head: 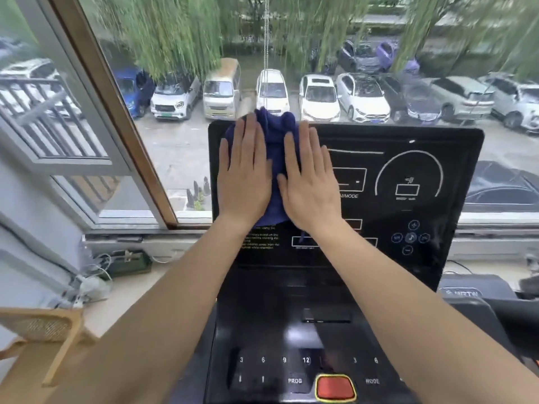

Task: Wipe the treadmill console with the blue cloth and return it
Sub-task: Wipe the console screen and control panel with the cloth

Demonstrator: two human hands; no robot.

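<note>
The black treadmill console fills the middle of the head view, with white display outlines and round buttons on its upright panel. A dark blue cloth lies bunched against the panel's upper left part, poking over the top edge. My left hand presses flat on the cloth's left side, fingers straight and together. My right hand presses flat on its right side, partly over the display outlines. Both palms pin the cloth to the panel; neither hand curls around it.
Below the panel a lower deck carries number keys and a red stop button. A window stands just behind the console, with a sill holding cables and a charger at left. A wicker chair back is at lower left.
</note>
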